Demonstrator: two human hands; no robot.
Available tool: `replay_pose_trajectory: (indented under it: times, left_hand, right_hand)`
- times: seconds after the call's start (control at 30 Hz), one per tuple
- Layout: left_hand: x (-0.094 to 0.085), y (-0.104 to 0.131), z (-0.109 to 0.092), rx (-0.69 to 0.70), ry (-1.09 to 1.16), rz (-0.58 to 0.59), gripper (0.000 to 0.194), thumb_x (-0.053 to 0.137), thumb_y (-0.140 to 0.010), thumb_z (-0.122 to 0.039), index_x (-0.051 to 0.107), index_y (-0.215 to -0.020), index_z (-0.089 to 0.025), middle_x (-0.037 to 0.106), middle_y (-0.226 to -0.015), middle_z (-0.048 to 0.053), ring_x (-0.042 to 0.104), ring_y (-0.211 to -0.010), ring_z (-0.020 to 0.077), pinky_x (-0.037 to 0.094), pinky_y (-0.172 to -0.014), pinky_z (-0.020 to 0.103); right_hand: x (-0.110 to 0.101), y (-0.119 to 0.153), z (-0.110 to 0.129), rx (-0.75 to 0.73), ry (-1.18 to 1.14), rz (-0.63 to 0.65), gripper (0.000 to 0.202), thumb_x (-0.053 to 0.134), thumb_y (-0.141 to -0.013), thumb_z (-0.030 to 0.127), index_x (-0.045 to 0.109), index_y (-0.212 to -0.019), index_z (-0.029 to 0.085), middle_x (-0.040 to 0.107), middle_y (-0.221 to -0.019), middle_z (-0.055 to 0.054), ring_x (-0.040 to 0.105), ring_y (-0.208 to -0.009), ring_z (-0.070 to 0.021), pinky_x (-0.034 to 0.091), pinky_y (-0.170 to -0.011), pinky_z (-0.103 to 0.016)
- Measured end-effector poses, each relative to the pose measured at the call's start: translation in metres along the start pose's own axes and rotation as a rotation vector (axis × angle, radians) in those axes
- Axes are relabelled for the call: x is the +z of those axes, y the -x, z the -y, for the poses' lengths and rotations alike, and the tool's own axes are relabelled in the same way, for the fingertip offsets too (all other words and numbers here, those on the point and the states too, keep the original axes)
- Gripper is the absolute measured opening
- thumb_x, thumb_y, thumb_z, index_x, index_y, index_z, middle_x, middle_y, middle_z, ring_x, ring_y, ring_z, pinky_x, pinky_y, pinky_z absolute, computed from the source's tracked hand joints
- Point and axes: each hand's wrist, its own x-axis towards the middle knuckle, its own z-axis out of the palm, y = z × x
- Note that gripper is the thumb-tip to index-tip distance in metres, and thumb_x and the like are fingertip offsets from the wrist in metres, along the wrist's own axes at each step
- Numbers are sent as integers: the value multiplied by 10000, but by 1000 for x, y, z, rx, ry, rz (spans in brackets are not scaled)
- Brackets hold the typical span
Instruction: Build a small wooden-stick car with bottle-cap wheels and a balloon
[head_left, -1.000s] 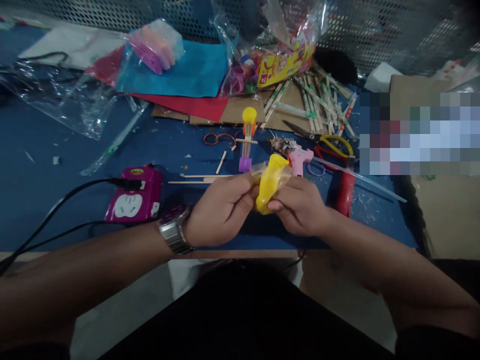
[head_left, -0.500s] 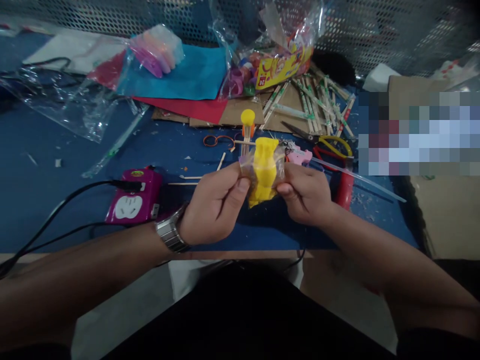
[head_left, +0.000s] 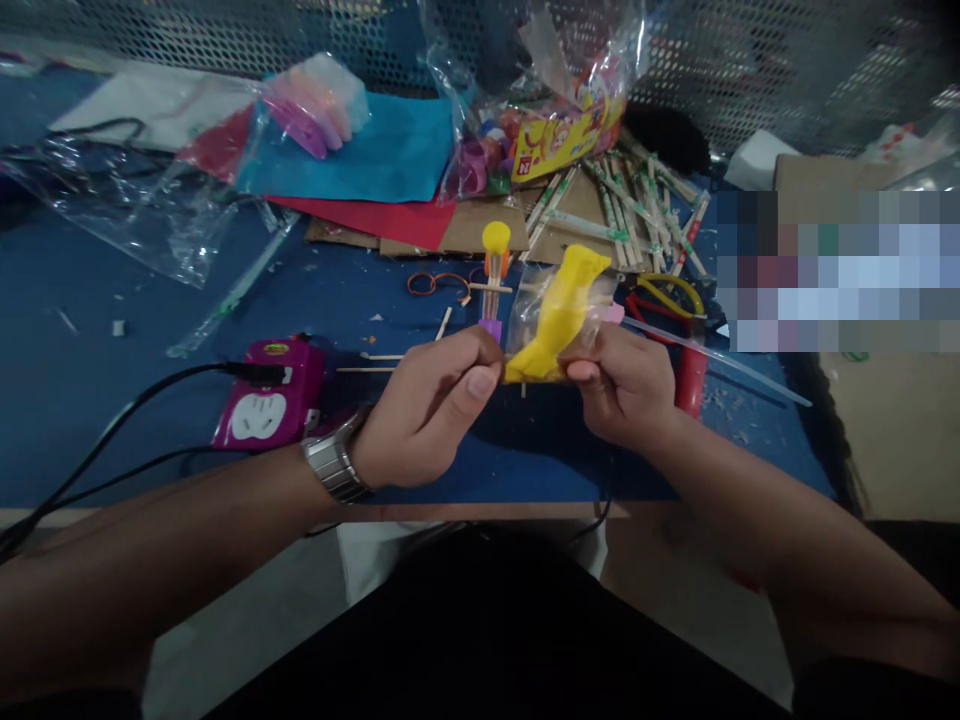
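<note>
A clear plastic bag (head_left: pixel 525 300) with a lump of soft yellow clay (head_left: pixel 561 312) inside is stretched between my two hands above the table. My left hand (head_left: pixel 427 405), with a metal watch on its wrist, pinches the bag's lower left corner. On the other side, my right hand (head_left: pixel 626 385) grips the right edge, its fingers curled in. The clay lies aslant, its top leaning right. Just behind my left hand stands a small stick figure (head_left: pixel 493 285) with a round yellow top, an orange piece and a purple base.
A purple power socket (head_left: pixel 266 395) with black cables sits at left. Blue felt sheets (head_left: pixel 360 150), a bag of colourful pieces (head_left: pixel 555 130) and bundled wooden sticks (head_left: pixel 637 210) lie at the back. Yellow-handled scissors (head_left: pixel 671 292) and a red cylinder (head_left: pixel 691 380) are at right, beside cardboard (head_left: pixel 900 430).
The bagged clay has turned from nearly upright to slanting, its top swinging right. My left hand has shifted to its lower left corner; my right hand has moved slightly right.
</note>
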Motion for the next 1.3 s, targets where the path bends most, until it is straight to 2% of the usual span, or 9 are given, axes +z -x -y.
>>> replay_pose_trajectory:
  times: [0.13,0.27,0.43,0.57,0.7,0.87,1.0,1.13,1.3]
  left_hand:
    - [-1,-1,2,-10,-29,54,366,459,-1172,-374,551,-865,-198,527,-728,-22,459,-613,112,370,-574,294]
    - [-1,-3,4,-75,-23,65,382,438,-1176,-396,549,-864,-206,519,-687,-28,460,-585,118,365,-551,298]
    - [0,-3,2,103,-75,72,331,488,-1120,-222,494,-789,-218,574,-709,-6,518,-619,133,412,-583,298]
    - [3,-2,0,107,-116,35,328,481,-1100,-182,472,-776,-230,546,-688,-8,496,-610,145,390,-571,316]
    - [5,0,-4,145,-171,64,295,499,-1061,-139,473,-780,-227,559,-688,-24,495,-599,129,374,-563,313]
    - [3,1,-6,136,-233,-24,297,479,-1084,-160,493,-794,-225,562,-692,-21,517,-605,129,385,-565,312]
    - [2,1,-5,177,-200,51,269,491,-1063,-147,489,-806,-227,620,-741,-6,578,-659,138,426,-591,306]
    - [2,0,-5,100,-192,-38,297,472,-1119,-210,507,-825,-233,553,-702,-17,533,-619,141,410,-582,321]
    - [4,0,-6,146,-156,37,276,483,-1099,-181,473,-829,-237,560,-716,-13,537,-640,152,405,-591,323]
  right_hand:
    - [0,1,1,-5,-19,22,477,445,-1185,501,619,-849,210,630,-744,-6,611,-666,-134,455,-620,-275]
    - [2,2,-1,-53,-83,38,439,458,-1188,474,619,-877,209,637,-774,-6,619,-685,-129,439,-611,-263]
    - [4,4,-3,-80,-85,77,428,449,-1194,462,603,-882,213,611,-775,2,577,-675,-127,431,-611,-254]
    - [10,2,2,-63,-70,53,437,452,-1196,455,560,-847,216,576,-751,13,549,-664,-122,421,-616,-249]
    - [15,-1,7,-96,-66,34,447,413,-1209,441,513,-833,222,567,-731,15,524,-655,-124,394,-612,-262]
    - [14,-2,7,-83,20,36,477,402,-1204,470,556,-826,222,602,-731,-3,532,-636,-149,419,-632,-294]
    - [12,-2,8,-101,57,64,488,389,-1208,446,574,-819,217,640,-755,-22,553,-661,-163,439,-656,-302]
    - [8,-3,9,-82,111,45,476,411,-1202,461,584,-834,214,617,-736,-11,526,-639,-156,415,-650,-301]
    - [9,-3,11,-93,115,68,426,439,-1199,417,586,-855,214,633,-750,-13,536,-643,-159,414,-640,-295]
